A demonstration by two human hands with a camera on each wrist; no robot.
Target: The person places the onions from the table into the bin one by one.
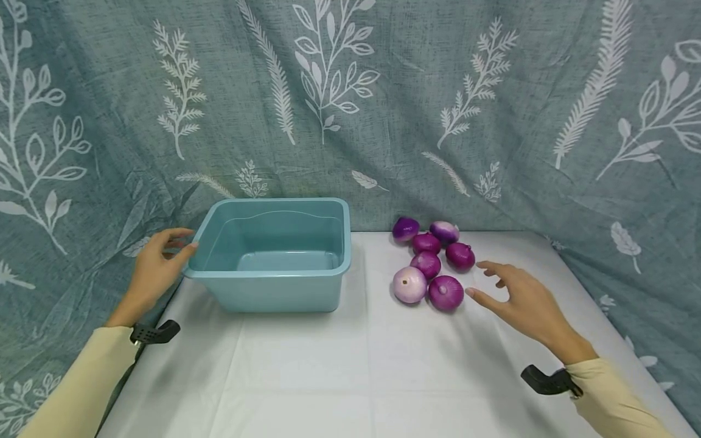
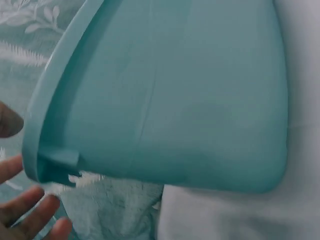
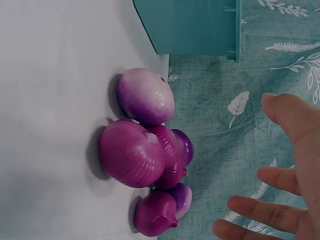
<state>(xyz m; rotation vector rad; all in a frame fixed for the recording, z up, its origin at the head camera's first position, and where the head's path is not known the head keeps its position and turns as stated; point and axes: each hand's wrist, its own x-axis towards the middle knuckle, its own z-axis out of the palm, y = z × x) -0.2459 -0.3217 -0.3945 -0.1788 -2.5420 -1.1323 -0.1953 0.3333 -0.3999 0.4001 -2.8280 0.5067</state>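
A teal plastic basin [image 1: 274, 292] stands on the left half of the table, its inside bare. My left hand [image 1: 156, 267] is at the basin's left rim, thumb and fingers parted around the edge; in the left wrist view the fingertips [image 2: 37, 215] lie right by the rim corner. Several red onions form a loose cluster to the right of the basin, among them a pale onion [image 1: 409, 285] and a deep purple onion [image 1: 446, 293] at the front. My right hand [image 1: 526, 301] hovers just right of the cluster, fingers spread, holding nothing.
A white cloth [image 1: 306, 377] covers the table. Behind it hangs a grey-green curtain [image 1: 394, 121] with white leaf prints, which also drapes along both sides. Black straps with camera mounts sit on both wrists.
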